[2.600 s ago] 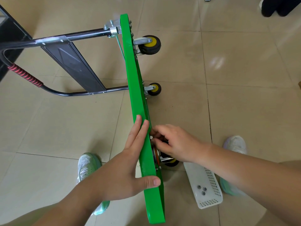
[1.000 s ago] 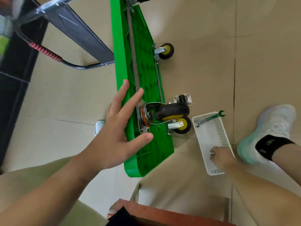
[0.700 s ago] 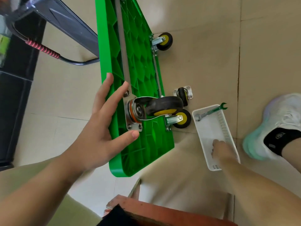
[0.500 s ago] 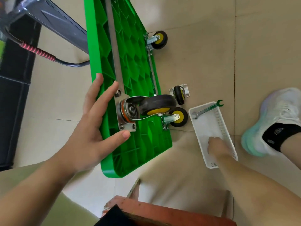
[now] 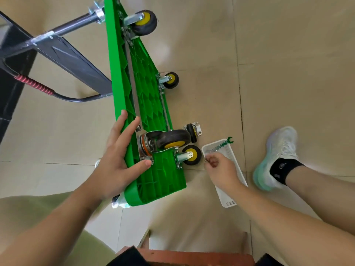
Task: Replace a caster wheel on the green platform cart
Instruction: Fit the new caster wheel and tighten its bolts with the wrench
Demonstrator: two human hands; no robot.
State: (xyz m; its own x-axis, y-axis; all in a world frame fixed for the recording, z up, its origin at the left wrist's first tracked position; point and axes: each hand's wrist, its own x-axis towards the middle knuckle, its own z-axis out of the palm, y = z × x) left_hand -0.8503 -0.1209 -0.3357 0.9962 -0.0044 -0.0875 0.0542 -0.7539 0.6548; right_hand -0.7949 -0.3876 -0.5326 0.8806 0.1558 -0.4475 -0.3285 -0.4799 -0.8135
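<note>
The green platform cart [image 5: 146, 96] stands on its side edge on the floor, underside facing right. My left hand [image 5: 119, 160] rests on its upper edge with straight fingers, thumb touching the mounting plate of a large black and yellow caster [image 5: 169, 141]. My right hand [image 5: 221, 169] hovers over the white basket [image 5: 233, 196] and pinches a small metal nut or washer [image 5: 206, 160]. A loose small caster [image 5: 193, 130] lies on the floor beside the cart. Another mounted caster [image 5: 190, 155] sits near the cart's bottom corner.
A green wrench [image 5: 221, 145] lies across the basket's far end. Two more casters [image 5: 144, 22] [image 5: 171, 80] are mounted farther up the cart. The folded handle with its red grip [image 5: 34, 85] extends left. My shoes [image 5: 276, 156] stand on the tiled floor; a wooden stool edge [image 5: 172, 256] is below.
My right hand has come up out of the basket holding a small metal piece and moved towards the cart. My left hand keeps steadying the cart; the view shifted.
</note>
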